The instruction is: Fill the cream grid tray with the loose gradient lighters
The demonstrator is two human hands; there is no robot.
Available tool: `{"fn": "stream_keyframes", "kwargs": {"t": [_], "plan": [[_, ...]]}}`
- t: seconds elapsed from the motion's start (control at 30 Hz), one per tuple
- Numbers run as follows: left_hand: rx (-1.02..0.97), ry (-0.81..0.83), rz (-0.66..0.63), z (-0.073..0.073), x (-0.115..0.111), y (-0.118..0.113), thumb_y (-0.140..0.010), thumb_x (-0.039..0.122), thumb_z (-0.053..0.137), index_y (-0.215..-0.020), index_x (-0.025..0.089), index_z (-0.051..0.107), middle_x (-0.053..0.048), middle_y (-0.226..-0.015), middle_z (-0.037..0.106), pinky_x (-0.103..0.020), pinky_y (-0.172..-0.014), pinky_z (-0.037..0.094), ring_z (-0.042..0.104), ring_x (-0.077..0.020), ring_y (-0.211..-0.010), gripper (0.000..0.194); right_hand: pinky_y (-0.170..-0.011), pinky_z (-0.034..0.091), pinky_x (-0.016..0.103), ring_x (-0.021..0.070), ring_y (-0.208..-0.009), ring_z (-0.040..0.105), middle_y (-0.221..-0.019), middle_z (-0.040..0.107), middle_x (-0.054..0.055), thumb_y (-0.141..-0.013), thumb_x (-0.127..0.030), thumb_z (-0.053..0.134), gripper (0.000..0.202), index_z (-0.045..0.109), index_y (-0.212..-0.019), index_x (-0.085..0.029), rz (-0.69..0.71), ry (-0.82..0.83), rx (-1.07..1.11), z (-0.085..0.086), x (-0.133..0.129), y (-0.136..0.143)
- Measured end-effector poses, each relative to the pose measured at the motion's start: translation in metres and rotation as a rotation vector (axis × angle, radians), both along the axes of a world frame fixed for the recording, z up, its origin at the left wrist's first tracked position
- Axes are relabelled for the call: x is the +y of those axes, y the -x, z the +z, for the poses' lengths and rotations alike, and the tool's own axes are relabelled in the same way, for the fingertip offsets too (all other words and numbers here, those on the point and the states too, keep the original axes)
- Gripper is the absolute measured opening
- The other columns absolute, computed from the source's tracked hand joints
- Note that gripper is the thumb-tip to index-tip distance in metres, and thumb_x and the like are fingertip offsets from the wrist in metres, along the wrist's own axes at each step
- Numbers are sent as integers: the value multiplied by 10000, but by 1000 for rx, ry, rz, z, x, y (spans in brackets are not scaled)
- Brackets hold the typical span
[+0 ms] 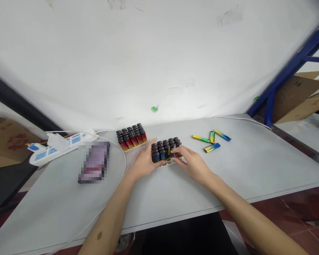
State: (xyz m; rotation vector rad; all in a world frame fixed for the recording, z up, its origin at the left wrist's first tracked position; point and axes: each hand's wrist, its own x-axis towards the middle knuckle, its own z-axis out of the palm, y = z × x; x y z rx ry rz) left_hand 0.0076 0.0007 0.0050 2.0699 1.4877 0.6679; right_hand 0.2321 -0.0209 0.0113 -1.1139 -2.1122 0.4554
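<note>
A tray of lighters (162, 155), with black tops and shiny blue or gold bodies, stands upright in rows between my hands. My left hand (144, 159) is wrapped round the tray's left side, its thumb along the front edge. At the front right, my right hand (190, 161) pinches a black-topped lighter (172, 155); fingers partly cover it. Some of the tray's front row shows a gap. Behind and to the left stands a second tray of lighters (132, 137) with red and gold bodies. Several loose lighters (212, 148), green, yellow and blue, lie to the right.
A phone-like object (94, 163), blurred out, lies on the left of the grey table (175, 202). Beyond it are a white power strip (61, 147) and a thin white cable (125, 161). A white wall (149, 63) closes off the back; cardboard boxes (297, 95) stand at the right.
</note>
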Motion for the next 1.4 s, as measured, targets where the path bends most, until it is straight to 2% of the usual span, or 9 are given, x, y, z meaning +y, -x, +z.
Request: {"fn": "stream_keyframes", "kwargs": {"t": [0.2, 0.37, 0.63, 0.83, 0.97, 1.07, 1.17, 1.3, 1.4], "plan": [[0, -7, -1, 1, 1, -2, -748, 456, 744, -1528, 204, 206, -147, -1420, 511, -491, -1080, 398, 462, -337, -1337, 980, -688, 521, 297, 187, -836, 667, -1019, 694, 67, -985, -274, 486, 238, 660, -1147, -260, -17, -143, -200, 11, 1, 3], [1, -16, 4, -1, 1, -2, -746, 448, 745, -1527, 198, 213, -151, -1419, 513, -494, -1086, 391, 442, -346, -1353, 978, -546, 437, 259, 181, -758, 635, -872, 683, 75, -981, -246, 455, 325, 688, -1207, -252, -162, -304, -370, 4, 2, 10], [-11, -20, 12, -2, 1, 0, -755, 466, 742, -1518, 219, 228, -139, -1488, 452, -470, -1111, 372, 433, -320, -1370, 953, -574, 445, 281, 188, -734, 619, -853, 668, 63, -983, -319, 439, 415, 546, -1377, -241, -200, -246, -315, -1, -8, -9], [-11, 13, 32, -1, 0, 2, -759, 474, 739, -1522, 258, 220, -120, -1507, 433, -481, -1126, 359, 427, -318, -1377, 947, -866, 462, 435, 330, -1016, 590, -1019, 651, 159, -951, -441, 454, 430, 619, -1213, -142, -722, -191, -320, -15, 12, -72], [-12, 11, 34, -1, 1, 3, -770, 481, 729, -1519, 252, 224, -121, -1535, 395, -479, -1149, 332, 377, -310, -1416, 933, -891, 435, 514, 408, -1079, 548, -1127, 597, 247, -853, -647, 508, 669, 625, -1160, -64, -957, 70, -469, -27, 20, -102], [-16, 25, 36, -2, 1, 3, -770, 485, 729, -1517, 261, 226, -125, -1524, 407, -481, -1144, 339, 377, -312, -1417, 928, -918, 428, 522, 415, -1122, 528, -1145, 607, 237, -790, -678, 574, 650, 630, -1085, -102, -897, 172, -385, -29, 18, -110], [-16, 31, 35, -4, 2, 5, -773, 493, 726, -1515, 271, 221, -122, -1528, 402, -477, -1145, 337, 373, -308, -1420, 924, -905, 461, 467, 339, -1068, 590, -1091, 665, 161, -741, -612, 679, 600, 550, -1124, -168, -694, 303, -38, -27, 16, -108], [-17, 19, 39, -6, 2, 7, -771, 503, 724, -1510, 278, 226, -107, -1540, 385, -458, -1150, 333, 369, -296, -1422, 919, -797, 514, 382, 209, -829, 643, -936, 693, 48, -803, -537, 662, 528, 494, -1187, -216, -357, 447, 411, -22, 14, -93], [-13, 26, 40, -6, 2, 8, -771, 505, 724, -1509, 283, 227, -102, -1528, 405, -457, -1145, 340, 384, -295, -1413, 917, -686, 539, 339, 177, -748, 605, -857, 642, 21, -836, -529, 627, 472, 578, -1186, -216, -283, 460, 501, -14, 15, -75]]}}
